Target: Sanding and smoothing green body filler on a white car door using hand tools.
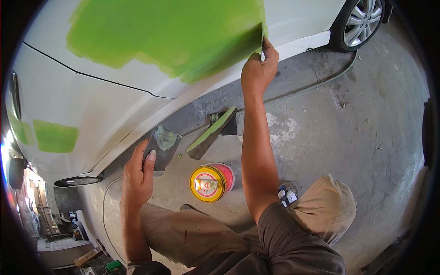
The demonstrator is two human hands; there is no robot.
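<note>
On the white car (pixel 103 107), right hand (pixel 259 71) has blade (pixel 264 31) at the right edge of the green patch (pixel 176 36).
Right grip is pinched on the blade, seen near edge-on, so I can't tell how firmly it meets the panel. Left hand (pixel 138 174) has its grip closed round the plate (pixel 166 159), thumb on top beside the paste (pixel 165 137); plate hangs low, apart from the patch. I'd run the blade at a shallow, constant angle with even pressure, feathering the rim thin; a thick ridge probably costs sanding. Plate nearer the panel should make reloads quicker; tilt it little so paste stays put. Coated strip (pixel 213 132) and yellow can (pixel 223 183) are below, between the arms; mind both.
</note>
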